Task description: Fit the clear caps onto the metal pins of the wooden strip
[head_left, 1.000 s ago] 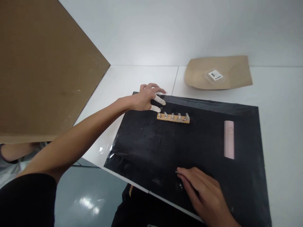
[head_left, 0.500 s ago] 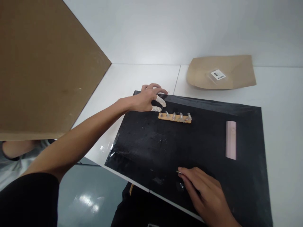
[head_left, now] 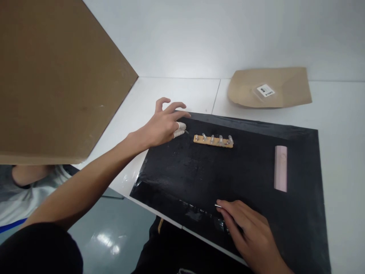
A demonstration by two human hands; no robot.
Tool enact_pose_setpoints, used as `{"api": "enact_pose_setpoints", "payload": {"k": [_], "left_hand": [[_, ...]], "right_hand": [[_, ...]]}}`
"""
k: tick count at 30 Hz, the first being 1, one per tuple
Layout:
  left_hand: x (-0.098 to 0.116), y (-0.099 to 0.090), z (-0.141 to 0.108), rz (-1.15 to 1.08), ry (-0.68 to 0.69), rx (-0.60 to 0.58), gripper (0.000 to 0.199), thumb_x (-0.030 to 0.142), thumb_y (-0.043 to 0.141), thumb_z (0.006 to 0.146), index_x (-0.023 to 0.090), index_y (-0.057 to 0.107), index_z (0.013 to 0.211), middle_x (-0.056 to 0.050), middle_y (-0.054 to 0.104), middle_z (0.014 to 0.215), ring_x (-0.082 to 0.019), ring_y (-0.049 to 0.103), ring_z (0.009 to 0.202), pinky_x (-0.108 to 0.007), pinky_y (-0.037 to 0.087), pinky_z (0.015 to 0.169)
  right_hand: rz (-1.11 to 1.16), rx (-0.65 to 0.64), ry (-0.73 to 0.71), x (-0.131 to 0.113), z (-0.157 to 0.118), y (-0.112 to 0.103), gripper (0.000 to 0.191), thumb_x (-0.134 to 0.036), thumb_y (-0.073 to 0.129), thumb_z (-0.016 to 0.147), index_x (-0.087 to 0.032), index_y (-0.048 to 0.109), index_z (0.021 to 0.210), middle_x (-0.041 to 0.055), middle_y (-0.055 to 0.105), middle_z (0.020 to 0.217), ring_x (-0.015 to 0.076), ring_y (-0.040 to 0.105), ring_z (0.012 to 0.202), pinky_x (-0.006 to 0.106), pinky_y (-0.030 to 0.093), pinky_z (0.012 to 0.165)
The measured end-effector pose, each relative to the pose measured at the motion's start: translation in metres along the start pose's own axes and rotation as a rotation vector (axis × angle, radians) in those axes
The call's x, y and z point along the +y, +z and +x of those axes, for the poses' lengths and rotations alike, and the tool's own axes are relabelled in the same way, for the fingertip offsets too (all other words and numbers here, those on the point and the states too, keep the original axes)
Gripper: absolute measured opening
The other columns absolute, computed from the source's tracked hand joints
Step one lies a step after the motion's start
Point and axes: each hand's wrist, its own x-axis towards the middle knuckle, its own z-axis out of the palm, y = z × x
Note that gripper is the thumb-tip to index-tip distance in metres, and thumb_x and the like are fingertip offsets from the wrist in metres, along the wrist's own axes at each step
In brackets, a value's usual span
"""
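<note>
A thin tan strip (head_left: 213, 141) bearing several small clear pieces lies on the black mat (head_left: 242, 167). To its left, my left hand (head_left: 167, 123) hovers over the mat's far-left edge. White covers wrap its thumb and index finger, which pinch a tiny clear piece (head_left: 186, 131); the other fingers are spread. Near the mat's front edge my right hand (head_left: 248, 228) is closed round a thin metal tool (head_left: 218, 206), whose tip sticks out past the fingertips. The rest of the tool is hidden in the hand.
A pink block (head_left: 281, 168) lies on the mat's right side. Behind the mat is a brown paper envelope (head_left: 296, 87) with a small labelled clear packet (head_left: 265, 91). A large brown panel (head_left: 57, 76) stands at the left, with another person's arm (head_left: 31, 175) below it.
My left hand has moved left, away from the strip, with the tiny piece between its fingertips. My right hand has barely moved. The view has shifted slightly.
</note>
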Motion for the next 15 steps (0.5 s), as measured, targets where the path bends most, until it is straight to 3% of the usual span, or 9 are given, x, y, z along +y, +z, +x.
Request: {"api": "enact_pose_setpoints", "payload": {"k": [5,10,15], "left_hand": [[0.019,0.003,-0.028,0.142,-0.011,0.034,0.023,0.003,0.054,0.083,0.02,0.06,0.068,-0.002,0.068,0.142,-0.033,0.047,0.144,-0.062,0.024,0.115],[0.027,0.01,-0.042,0.217,0.015,0.091,0.027,0.003,0.054,0.084,0.018,0.053,0.062,-0.001,0.069,0.141,-0.031,0.052,0.14,-0.058,0.027,0.112],[0.026,0.012,-0.042,0.245,0.081,0.167,0.024,0.003,0.055,0.086,0.02,0.068,0.075,-0.005,0.07,0.138,-0.032,0.055,0.137,-0.056,0.028,0.109]], "right_hand": [[-0.012,0.004,-0.008,-0.001,0.002,-0.001,0.021,-0.009,0.058,0.104,-0.014,0.069,0.122,0.0031,0.075,0.089,0.011,0.072,0.077,0.022,0.06,0.072],[-0.024,-0.02,0.007,-0.001,0.003,-0.001,0.02,-0.011,0.055,0.106,-0.014,0.069,0.12,0.0028,0.075,0.087,0.011,0.072,0.075,0.022,0.06,0.07],[-0.02,-0.013,0.004,-0.002,0.004,-0.001,0.02,-0.012,0.055,0.106,-0.014,0.07,0.12,0.003,0.075,0.087,0.0107,0.072,0.075,0.021,0.061,0.071]]}}
